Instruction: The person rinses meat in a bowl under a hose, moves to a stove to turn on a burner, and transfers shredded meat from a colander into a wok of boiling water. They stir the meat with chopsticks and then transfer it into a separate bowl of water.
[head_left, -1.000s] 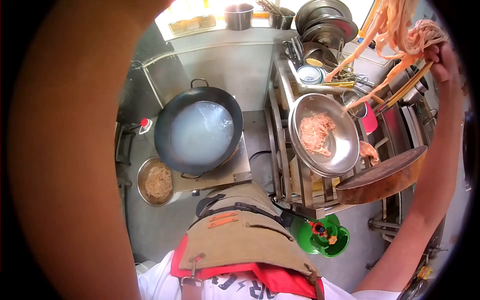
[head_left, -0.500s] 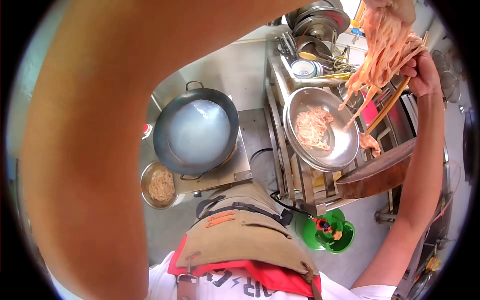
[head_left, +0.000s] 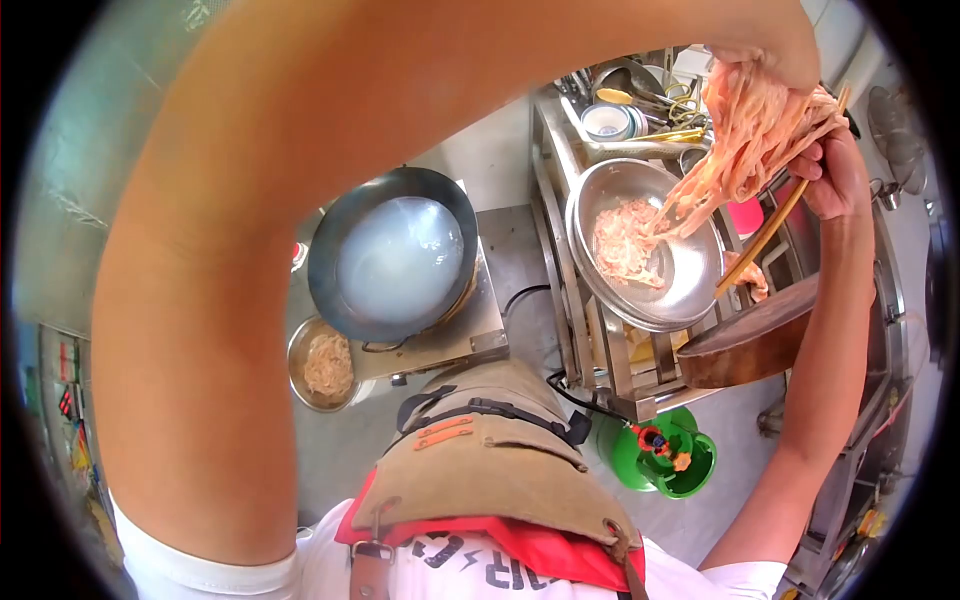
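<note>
My left hand [head_left: 775,52] reaches across from the left and is closed on a bundle of long, pale pink raw meat strips [head_left: 755,125]. Those strands hang down to the right, their lower ends reaching into a steel bowl [head_left: 690,295]. In the bowl lies a heap of similar meat [head_left: 625,245]. At the right, my right hand [head_left: 838,175] grips a pair of wooden chopsticks [head_left: 768,238] that slant down toward the bowl's right rim. Its fingers are right at the side of the hanging strips.
A wok of cloudy liquid [head_left: 398,262] sits on a stove at the left, beside a small bowl of pale shreds [head_left: 328,366]. A round chopping block [head_left: 750,340] juts from the metal rack [head_left: 570,330]. Below stands a green gas cylinder [head_left: 625,462].
The meat strips have come down and to the left, so their ends now reach into the steel bowl. My left hand has dropped lower; the right still grips the chopsticks.
</note>
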